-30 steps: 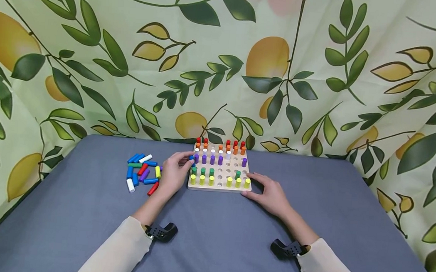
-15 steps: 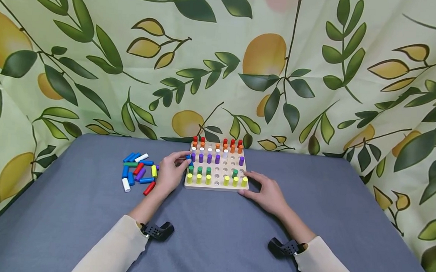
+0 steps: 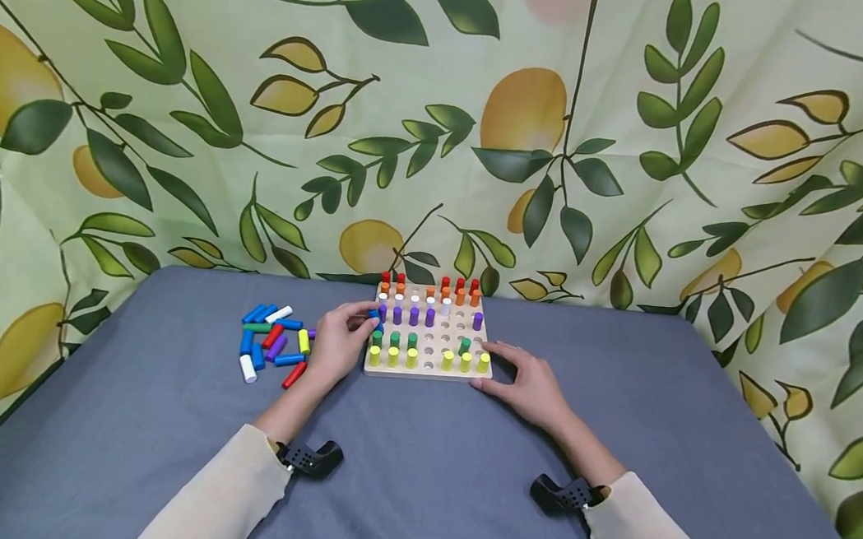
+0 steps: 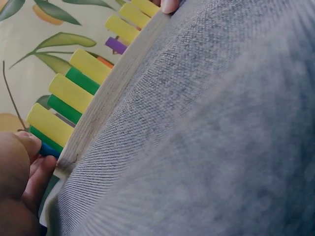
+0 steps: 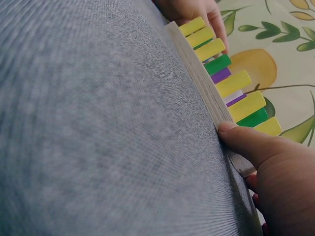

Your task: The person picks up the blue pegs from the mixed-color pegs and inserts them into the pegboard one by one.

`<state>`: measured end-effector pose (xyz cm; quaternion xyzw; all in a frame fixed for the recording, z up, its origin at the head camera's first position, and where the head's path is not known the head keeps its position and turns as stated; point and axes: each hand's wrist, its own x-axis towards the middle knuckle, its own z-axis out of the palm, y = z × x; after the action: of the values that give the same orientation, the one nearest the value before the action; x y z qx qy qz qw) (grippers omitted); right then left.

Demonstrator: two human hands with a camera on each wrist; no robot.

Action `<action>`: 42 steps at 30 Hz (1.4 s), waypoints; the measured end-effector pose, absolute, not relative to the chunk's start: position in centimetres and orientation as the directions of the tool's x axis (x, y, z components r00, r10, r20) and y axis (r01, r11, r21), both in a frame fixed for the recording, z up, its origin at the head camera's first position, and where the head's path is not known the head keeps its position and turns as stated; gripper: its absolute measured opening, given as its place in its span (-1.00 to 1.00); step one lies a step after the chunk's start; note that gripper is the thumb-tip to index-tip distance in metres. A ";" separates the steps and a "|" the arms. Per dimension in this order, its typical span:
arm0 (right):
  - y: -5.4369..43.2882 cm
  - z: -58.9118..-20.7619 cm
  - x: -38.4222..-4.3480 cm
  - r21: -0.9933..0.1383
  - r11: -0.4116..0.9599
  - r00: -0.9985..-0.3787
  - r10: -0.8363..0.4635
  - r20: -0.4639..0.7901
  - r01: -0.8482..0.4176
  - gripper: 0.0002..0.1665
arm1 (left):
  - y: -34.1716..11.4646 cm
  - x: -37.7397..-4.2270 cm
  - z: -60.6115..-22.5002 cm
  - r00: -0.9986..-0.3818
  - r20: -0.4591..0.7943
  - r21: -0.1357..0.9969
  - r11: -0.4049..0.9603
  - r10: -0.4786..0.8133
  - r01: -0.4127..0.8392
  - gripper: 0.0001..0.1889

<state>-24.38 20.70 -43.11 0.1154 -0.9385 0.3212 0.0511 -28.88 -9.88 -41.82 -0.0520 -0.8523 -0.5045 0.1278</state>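
A wooden pegboard (image 3: pixel 436 376) lies on the cloth with rows of coloured pegs standing in its holes. At its left side my left hand (image 3: pixel 340 342) pinches a blue peg (image 4: pixel 48 150) between thumb and fingers, tilted, close to the purple and green rows. Part of that peg is hidden behind the fingertips. My right hand (image 3: pixel 532 383) holds the board's front right corner, thumb against the front edge and fingers along the right side. Yellow pegs (image 5: pixel 233 83) line the front row, with green pegs (image 3: pixel 394 339) behind them.
Left of the board lies a loose pile of pegs, with several blue pegs (image 3: pixel 246 341), a white peg (image 3: pixel 248 369), a red peg (image 3: pixel 295 375) and a yellow peg (image 3: pixel 303 342). A patterned curtain (image 3: pixel 414 186) hangs behind the grey cloth-covered table (image 3: pixel 419 475).
The head view has shifted slightly, so everything appears a little further left. Both hands keep nearly the same place at the board, the left one still pinching the blue peg.
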 end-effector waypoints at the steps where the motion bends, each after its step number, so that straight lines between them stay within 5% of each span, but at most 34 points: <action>1: 20.7 -43.2 -24.4 -0.592 0.767 -0.968 -0.182 0.172 -0.249 -0.21 | -9.9 -28.9 -41.9 -0.962 0.270 0.849 0.482 -0.040 0.218 -0.70; 42: 20.6 -43.5 -24.3 -0.565 0.784 -0.965 -0.183 0.185 -0.257 -0.22 | -10.2 -28.2 -41.8 -0.959 0.283 0.783 0.573 0.020 0.243 -0.71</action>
<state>-24.33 20.61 -43.49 0.1169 -0.9426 0.3071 0.0601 -28.22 -10.23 -41.81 -0.0747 -0.8783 -0.4561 0.1221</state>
